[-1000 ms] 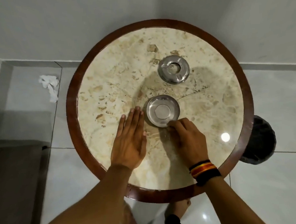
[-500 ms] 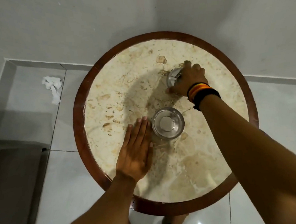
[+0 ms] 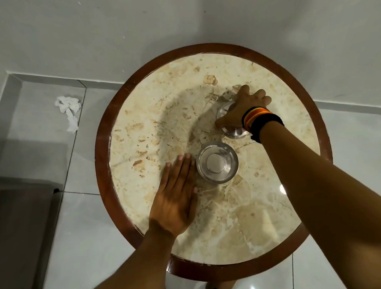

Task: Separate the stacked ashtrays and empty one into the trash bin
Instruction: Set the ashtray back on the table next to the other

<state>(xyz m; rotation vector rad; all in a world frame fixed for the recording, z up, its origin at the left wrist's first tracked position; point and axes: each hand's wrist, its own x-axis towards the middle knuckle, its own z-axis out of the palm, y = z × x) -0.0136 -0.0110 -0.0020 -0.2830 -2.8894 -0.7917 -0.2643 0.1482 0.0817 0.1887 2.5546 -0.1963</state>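
Two steel ashtrays stand apart on a round marble table (image 3: pixel 278 217). The near ashtray (image 3: pixel 217 162) is an open shallow bowl with a flat centre, at the table's middle. The far ashtray (image 3: pixel 231 131), with a lid, is mostly covered by my right hand (image 3: pixel 242 107), whose fingers curl over its top and grip it. My left hand (image 3: pixel 176 196) lies flat on the marble, fingers together, just left of the near ashtray and holding nothing. The trash bin is hidden from view.
The table has a dark wooden rim (image 3: pixel 101 163) and stands close to a grey wall corner. A crumpled white tissue (image 3: pixel 68 111) lies on the tiled floor at the left. A dark mat (image 3: pixel 18 233) covers the floor at the lower left.
My right hand left the near ashtray, reached across the table and closed over the far lidded ashtray. The view shifted, so the bin at the right dropped out of sight. My left hand stayed flat.
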